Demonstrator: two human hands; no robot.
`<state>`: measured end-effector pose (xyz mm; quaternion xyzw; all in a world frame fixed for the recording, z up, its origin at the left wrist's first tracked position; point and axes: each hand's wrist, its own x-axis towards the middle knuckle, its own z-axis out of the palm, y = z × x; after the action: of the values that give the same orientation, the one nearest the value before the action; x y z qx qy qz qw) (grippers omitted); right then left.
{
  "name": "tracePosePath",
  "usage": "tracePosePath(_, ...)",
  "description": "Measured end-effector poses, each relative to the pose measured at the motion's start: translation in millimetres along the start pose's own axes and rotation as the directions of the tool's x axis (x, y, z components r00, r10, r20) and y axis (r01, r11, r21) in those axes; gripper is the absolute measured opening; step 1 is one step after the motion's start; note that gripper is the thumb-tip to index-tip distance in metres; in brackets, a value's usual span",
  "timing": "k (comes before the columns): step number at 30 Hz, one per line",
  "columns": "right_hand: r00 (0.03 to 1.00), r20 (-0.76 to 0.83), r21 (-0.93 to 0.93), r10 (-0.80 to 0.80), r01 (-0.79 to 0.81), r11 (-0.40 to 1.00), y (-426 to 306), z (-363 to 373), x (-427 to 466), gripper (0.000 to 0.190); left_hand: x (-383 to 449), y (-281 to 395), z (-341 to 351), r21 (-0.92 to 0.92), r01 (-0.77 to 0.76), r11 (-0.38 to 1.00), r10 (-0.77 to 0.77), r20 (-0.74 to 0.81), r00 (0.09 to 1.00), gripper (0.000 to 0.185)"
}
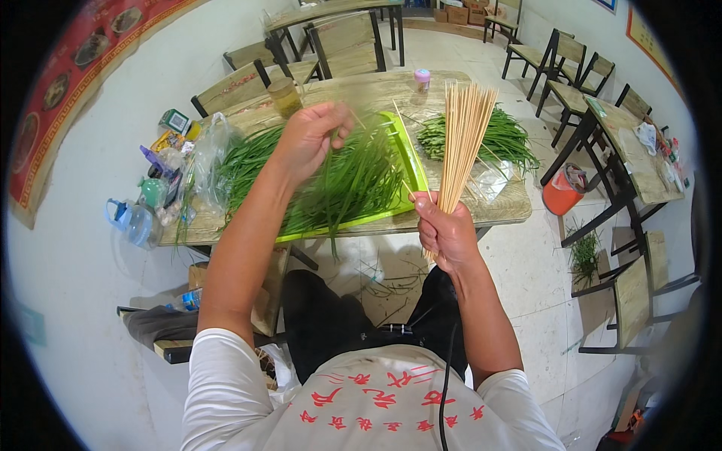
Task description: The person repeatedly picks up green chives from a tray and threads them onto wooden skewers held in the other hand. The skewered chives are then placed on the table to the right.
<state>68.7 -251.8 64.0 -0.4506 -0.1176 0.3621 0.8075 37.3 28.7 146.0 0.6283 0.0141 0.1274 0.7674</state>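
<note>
My left hand is raised over the tray, its fingers pinched on what looks like a thin bamboo skewer. Motion blurs the skewer and the green strands around it. Below lies a large heap of garlic chives in a lime-green plastic tray. Chive leaves trail over the tray's near edge. In my right hand a thick bundle of bamboo skewers stands nearly upright, fanned at the top. A few single skewers stick out from it to the side.
Trimmed chives lie on the table's right side beside a clear plastic bag. A glass mug and a pink-lidded jar stand behind. Bags and bottles crowd the left end, including a water jug. An orange bin stands right.
</note>
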Motion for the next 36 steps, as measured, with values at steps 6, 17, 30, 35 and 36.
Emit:
tracePosePath(6, 1.0, -0.008, -0.009, 0.007, -0.007, 1.0, -1.2, -0.2, 0.0, 0.025, 1.4, 2.4, 0.4, 0.024, -0.01, 1.0, 0.01, -0.003, 1.0, 0.018)
tracePosePath(17, 1.0, -0.004, 0.015, 0.002, -0.002, 1.0, 1.2, -1.7, 1.8, 0.024, -0.4, -0.2, 4.4, 0.236, -0.027, 0.971, 0.024, 0.016, 1.0, 0.021)
tracePosePath(30, 1.0, -0.009, -0.002, -0.006, 0.006, 1.0, -2.3, -0.5, -0.3, 0.023, -5.1, -10.1, 12.2, 0.192, -0.096, 0.977, 0.098, -0.006, 0.995, 0.029)
tracePosePath(35, 1.0, 0.002, -0.003, 0.001, -0.001, 1.0, -1.9, -0.5, 0.6, 0.024, -4.0, -7.7, 3.5, 0.122, -0.067, 0.99, 0.07, -0.022, 0.997, 0.023)
tracePosePath(36, 1.0, 0.002, -0.005, 0.002, -0.002, 1.0, -1.3, -0.4, 0.5, 0.024, -4.1, -7.7, 3.2, 0.127, -0.06, 0.99, 0.063, -0.022, 0.998, 0.023)
